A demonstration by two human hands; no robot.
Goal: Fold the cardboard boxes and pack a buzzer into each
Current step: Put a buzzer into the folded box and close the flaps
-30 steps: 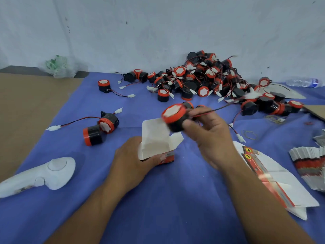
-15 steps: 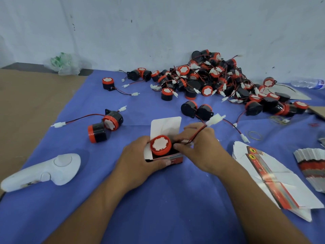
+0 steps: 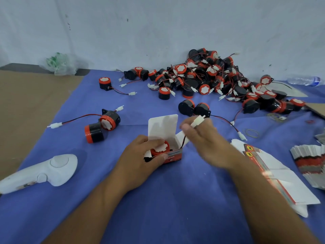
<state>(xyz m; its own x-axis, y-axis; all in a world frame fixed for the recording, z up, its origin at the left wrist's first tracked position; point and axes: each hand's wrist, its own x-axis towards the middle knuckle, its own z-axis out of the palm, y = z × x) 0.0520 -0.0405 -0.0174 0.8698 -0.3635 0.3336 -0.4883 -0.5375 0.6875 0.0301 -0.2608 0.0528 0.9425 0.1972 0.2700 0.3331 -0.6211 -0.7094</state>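
Here's the buzzer (image 3: pixel 159 149) sitting in the open box (image 3: pixel 173 154), its red rim showing above the front wall and a touch tilted. The left hand (image 3: pixel 140 155) wraps the box, thumb on the printed front, fingers curled over the top of the buzzer. The right hand (image 3: pixel 207 138) is up above the box's right edge, pinching the white connector (image 3: pixel 197 120) between its fingers, with the wire (image 3: pixel 183 140) dropping from there into the box. The lid flap (image 3: pixel 162 126) stands upright at the back, and the box rests on the blue cloth (image 3: pixel 175 199), well short of the loose buzzers (image 3: pixel 211 76) heaped by the wall.

So the job right now looks like stowing the lead, and that wants care. Best bet: coil the wire loosely and feed it down the free space at the right of the buzzer, connector last, rather than stuffing it on top. The left hand should press the buzzer flat and hold the thin walls square while that happens. Any loop left over the rim will likely jam the lid — or catch under the tuck flap.
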